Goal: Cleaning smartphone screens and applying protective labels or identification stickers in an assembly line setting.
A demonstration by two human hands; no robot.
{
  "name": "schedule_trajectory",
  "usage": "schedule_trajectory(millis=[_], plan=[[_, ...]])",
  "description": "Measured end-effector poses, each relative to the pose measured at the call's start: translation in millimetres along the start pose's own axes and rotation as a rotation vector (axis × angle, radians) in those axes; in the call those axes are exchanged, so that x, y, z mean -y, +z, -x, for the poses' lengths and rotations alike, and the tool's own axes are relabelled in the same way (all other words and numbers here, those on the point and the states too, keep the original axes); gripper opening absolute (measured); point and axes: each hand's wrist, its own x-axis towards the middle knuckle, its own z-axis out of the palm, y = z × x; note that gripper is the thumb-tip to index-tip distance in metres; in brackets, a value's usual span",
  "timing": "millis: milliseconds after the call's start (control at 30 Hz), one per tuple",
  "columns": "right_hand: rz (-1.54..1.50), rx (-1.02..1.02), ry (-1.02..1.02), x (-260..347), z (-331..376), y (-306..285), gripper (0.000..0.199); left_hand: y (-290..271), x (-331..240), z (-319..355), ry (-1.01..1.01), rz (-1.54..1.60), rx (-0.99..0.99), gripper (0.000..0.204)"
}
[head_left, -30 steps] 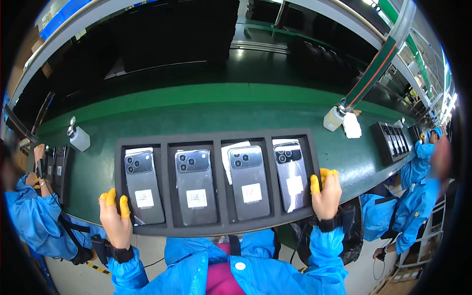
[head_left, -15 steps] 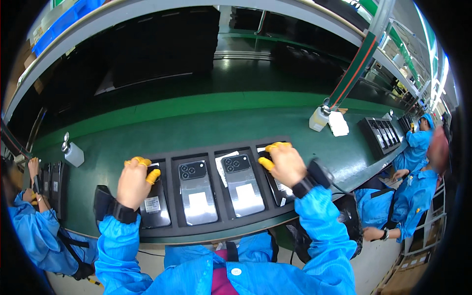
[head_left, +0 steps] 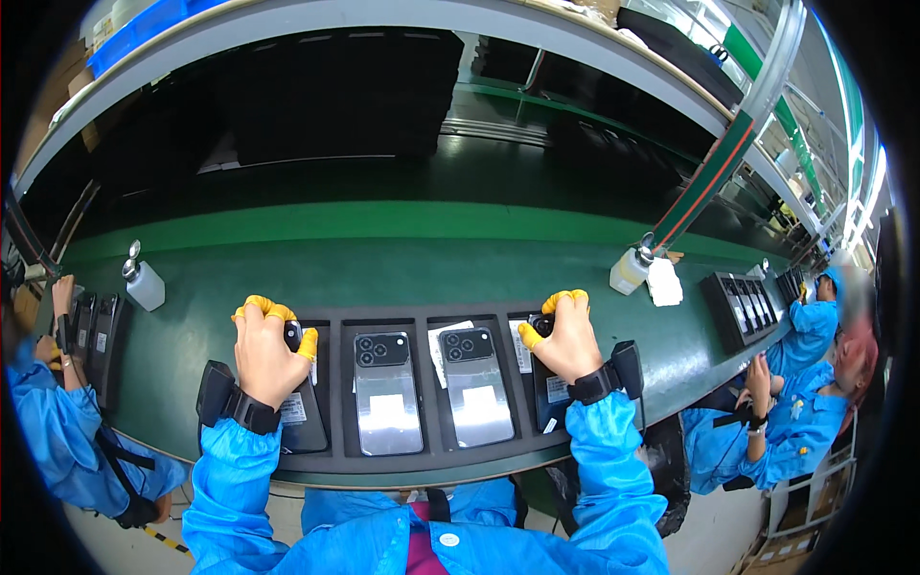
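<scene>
L hand [head_left: 271,353], yellow finger cots on the tips, lay curled over the outer-left phone [head_left: 299,412] in a dark four-slot tray [head_left: 402,468]; fingers bent down onto the phone's top end near the camera block, touching it. Whether it actually gripped or only pressed, can't tell. R hand [head_left: 567,337], same yellow cots, was curled the same way over the outer-right phone [head_left: 552,398], fingertips at its camera end, thumb on the inner side; grip vs. press also unclear. Both phones sat in their slots, backs up, mostly hidden by the hands. Between them 2 silver phones [head_left: 386,393], untouched, backs up w/ white labels, one per middle slot. Tray sat on the green conveyor belt [head_left: 402,259], just in front of the person. White dispenser bottle [head_left: 144,283] stood far left on the belt, another bottle [head_left: 630,270] w/ white cloth to the right. Co-workers in blue sleeves [head_left: 810,331] either side, w/ their own trays.
</scene>
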Motion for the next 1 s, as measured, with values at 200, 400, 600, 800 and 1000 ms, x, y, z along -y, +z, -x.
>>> schedule_trajectory(millis=[200, 400, 600, 800, 1000], plan=[[0.125, -0.014, -0.032, 5.9, -47.1, -5.4, 0.043, -9.0, 6.9, -46.2, -0.022, 0.099, -0.004, 0.026], [0.098, -0.123, -0.412, 18.5, -35.2, 26.5, 0.037, 15.8, -23.9, -37.6, 0.187, -0.029, 0.023, 0.031], [0.207, 0.04, -0.504, 48.5, 1.9, 57.9, 0.017, 42.2, -80.4, 2.0, 0.304, 0.074, 0.314, 0.019], [0.22, 0.013, -0.532, 45.7, 2.0, 65.7, 0.022, 51.3, -84.9, 6.9, 0.32, -0.01, 0.186, 0.027], [0.196, 0.003, -0.412, 63.0, 4.5, 50.7, 0.054, 49.4, -87.5, 3.8, 0.233, 0.054, 0.257, 0.033]])
